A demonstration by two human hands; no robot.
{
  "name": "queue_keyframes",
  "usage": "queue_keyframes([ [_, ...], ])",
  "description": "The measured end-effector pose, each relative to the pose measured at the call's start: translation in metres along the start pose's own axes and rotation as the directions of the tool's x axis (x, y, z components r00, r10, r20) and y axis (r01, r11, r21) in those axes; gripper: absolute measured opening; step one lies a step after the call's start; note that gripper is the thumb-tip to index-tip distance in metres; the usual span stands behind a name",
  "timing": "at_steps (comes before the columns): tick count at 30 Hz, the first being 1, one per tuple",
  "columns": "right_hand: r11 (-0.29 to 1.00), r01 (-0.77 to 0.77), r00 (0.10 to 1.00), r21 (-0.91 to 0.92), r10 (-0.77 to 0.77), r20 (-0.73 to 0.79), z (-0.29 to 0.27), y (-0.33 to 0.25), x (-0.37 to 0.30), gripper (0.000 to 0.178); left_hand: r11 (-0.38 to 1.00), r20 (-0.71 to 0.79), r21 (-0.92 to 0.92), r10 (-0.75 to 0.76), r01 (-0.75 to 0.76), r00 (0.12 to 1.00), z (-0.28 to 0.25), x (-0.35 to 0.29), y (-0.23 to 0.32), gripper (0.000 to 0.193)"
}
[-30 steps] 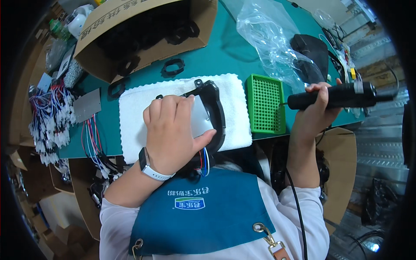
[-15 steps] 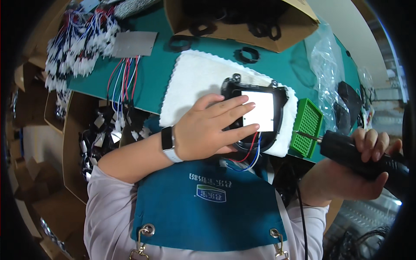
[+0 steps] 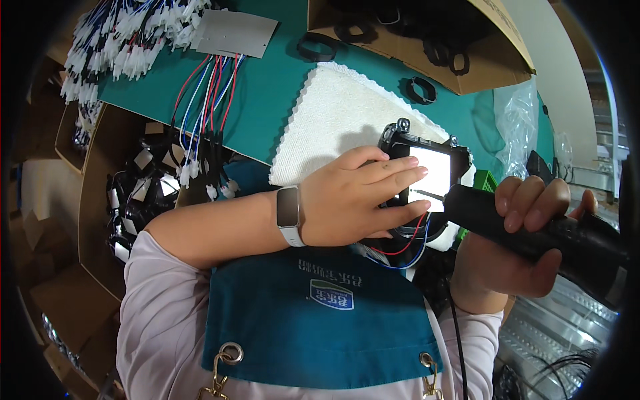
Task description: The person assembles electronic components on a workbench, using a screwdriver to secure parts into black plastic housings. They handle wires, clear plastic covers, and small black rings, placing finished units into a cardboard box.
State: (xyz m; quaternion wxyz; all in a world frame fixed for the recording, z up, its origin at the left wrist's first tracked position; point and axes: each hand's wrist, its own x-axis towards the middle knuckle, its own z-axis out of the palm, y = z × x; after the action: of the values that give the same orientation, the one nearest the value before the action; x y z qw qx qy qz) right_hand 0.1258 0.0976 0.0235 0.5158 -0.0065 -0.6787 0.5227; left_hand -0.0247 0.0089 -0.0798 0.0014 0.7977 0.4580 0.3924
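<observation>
My left hand (image 3: 363, 193) lies across a black plastic housing with a white panel (image 3: 437, 167), its fingers stretched out and pressing flat on the panel. Its thumb is partly hidden at the near edge. In my right hand (image 3: 527, 227) is a black electric screwdriver (image 3: 493, 217), fingers wrapped round its body. The thin bit points left and its tip is over the panel, close to my left fingertips; whether it touches a screw I cannot tell. Red and blue wires (image 3: 420, 247) trail from the housing's near side. Under it is a white cloth (image 3: 333, 120).
Black rings (image 3: 421, 89) lie near an open cardboard box (image 3: 460, 80) at the back. Bundled connector wires (image 3: 140, 40) and a grey plate (image 3: 237, 33) are at the far left. A green basket (image 3: 485, 180) is partly behind the screwdriver. Clear plastic (image 3: 517, 120) lies at right.
The screwdriver in my right hand has moved left, from beside the green basket to over the white panel. My left hand stays on the housing. The whole view has shifted a little.
</observation>
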Motion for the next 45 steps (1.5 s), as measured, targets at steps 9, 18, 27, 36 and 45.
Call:
queue_keyframes([
  [9,0.999,-0.027,0.997,-0.038,0.030,0.066,0.003,0.006,-0.002,0.061,1.000,-0.002,-0.011,-0.012,0.012,1.000,0.002,0.000,0.001,0.049],
  [18,0.987,-0.092,0.934,0.131,0.040,0.355,-0.005,0.027,0.019,0.055,1.000,-0.013,0.018,0.011,-0.010,1.000,0.004,-0.001,0.002,0.046],
  [27,0.992,-0.122,0.991,-0.041,0.125,0.056,-0.002,-0.001,0.019,0.069,1.000,0.058,0.003,0.010,-0.011,0.998,-0.005,0.008,0.001,0.057],
  [36,0.889,-0.430,0.583,-0.158,0.140,-0.800,-0.186,-0.087,-0.033,0.028,0.988,-0.042,0.086,0.129,-0.125,0.991,-0.009,0.014,0.026,0.038],
  [45,-0.060,-0.907,0.418,-0.416,-0.034,-0.908,-0.448,-0.064,-0.195,0.068,0.988,0.287,-0.154,0.066,-0.022,0.956,-0.090,0.057,0.028,0.031],
])
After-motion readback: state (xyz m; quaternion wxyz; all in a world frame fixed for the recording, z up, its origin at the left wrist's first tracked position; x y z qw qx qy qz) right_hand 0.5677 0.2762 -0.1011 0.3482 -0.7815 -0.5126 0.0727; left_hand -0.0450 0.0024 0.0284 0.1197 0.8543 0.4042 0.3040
